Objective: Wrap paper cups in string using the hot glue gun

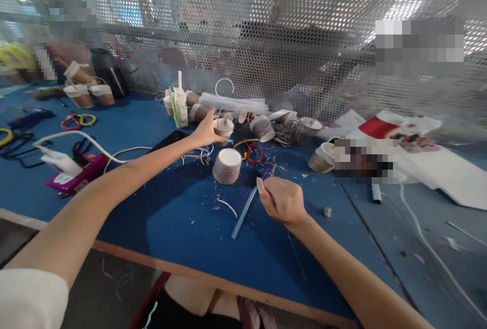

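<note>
My left hand [205,130] reaches to the back of the table, its fingers closed around the side of a small paper-lined cup [223,128] with a thin looped handle. Just in front of that cup stands a whitish, yarn-wrapped cup [227,166] with its pale round end up. My right hand [283,199] is closed in a fist around what looks like a glue gun [267,169], mostly hidden, with only a blue-purple part showing. A translucent glue stick [244,215] sticks out beside the fist toward the table's front edge.
Red-and-yellow-handled cutters [254,152], a drink carton [179,107] and several cups line the back by a perforated metal screen [228,39]. A purple power strip [81,176] with a white cable lies left. White sheets [452,171] lie right. Scraps litter the blue table [182,248].
</note>
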`<state>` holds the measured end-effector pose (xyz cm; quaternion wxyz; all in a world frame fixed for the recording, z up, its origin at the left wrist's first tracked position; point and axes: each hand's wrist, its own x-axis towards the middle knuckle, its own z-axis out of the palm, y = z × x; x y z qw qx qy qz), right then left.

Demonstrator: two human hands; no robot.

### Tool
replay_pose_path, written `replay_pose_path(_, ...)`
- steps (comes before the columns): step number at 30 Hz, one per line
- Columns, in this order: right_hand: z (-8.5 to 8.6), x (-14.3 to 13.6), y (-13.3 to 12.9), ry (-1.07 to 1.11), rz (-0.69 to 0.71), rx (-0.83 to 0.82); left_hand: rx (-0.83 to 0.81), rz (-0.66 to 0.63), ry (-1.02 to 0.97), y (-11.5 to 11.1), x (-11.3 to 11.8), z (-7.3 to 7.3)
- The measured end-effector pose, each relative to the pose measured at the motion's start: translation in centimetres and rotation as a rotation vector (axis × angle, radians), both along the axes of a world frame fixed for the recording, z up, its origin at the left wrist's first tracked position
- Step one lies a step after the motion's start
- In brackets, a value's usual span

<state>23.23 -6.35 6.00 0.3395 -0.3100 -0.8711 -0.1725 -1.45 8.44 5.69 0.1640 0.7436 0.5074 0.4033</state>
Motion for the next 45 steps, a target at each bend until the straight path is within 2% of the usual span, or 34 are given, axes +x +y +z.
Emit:
replay_pose_path(4,0.7,2.1,0.7,0.003,-0.294,-0.124,0.102,0.014,0.034,0.5,1.0,-0.4)
replay_pose_path(8,0.6,5.1,-0.2,-0.141,-0.256,-0.312,0.218,-0.012,0.081,-0.5,0.7,-0.2)
replay_pose_path(13,-1.6,7.4,-1.2,-0.223,-0.235,-0.51,0.382,-0.114,0.131,-2.0,-0.1,1.3)
replay_pose_path(17,-3.4,8.0,0.0,-0.277,-0.273,-0.452,0.483,-0.137,0.096,-3.4,-0.3,3.2)
replay_pose_path(21,-4.0,8.9,1.4,-0.314,-0.317,-0.375,0.491,-0.15,0.056,-4.9,-0.1,4.6)
replay_pose_path(26,-3.9,10.3,2.3,-0.324,-0.344,-0.356,0.465,-0.234,0.032,-6.0,0.0,5.8)
replay_pose_path(30,-2.1,11.2,2.5,-0.251,-0.428,-0.43,0.538,-0.339,0.02,-6.4,-0.1,6.5)
replay_pose_path(33,0.6,9.7,1.6,-0.182,-0.419,-0.477,0.567,-0.386,-0.007,-6.8,-0.2,6.8)
replay_pose_path(35,2.2,7.2,0.8,-0.14,-0.331,-0.478,0.55,-0.374,-0.013,-7.1,-0.1,7.0)
replay_pose_path(37,2.8,3.9,0.3,-0.095,-0.238,-0.504,0.536,-0.367,-0.022,-7.5,-0.1,7.1)
replay_pose_path(41,1.2,-2.6,1.0,-0.025,-0.133,-0.588,0.553,-0.416,-0.069,-8.1,0.0,7.4)
replay_pose_path(45,-0.7,-6.0,3.7,0.112,-0.126,-0.616,0.621,-0.456,-0.088,-8.1,-0.3,7.6)
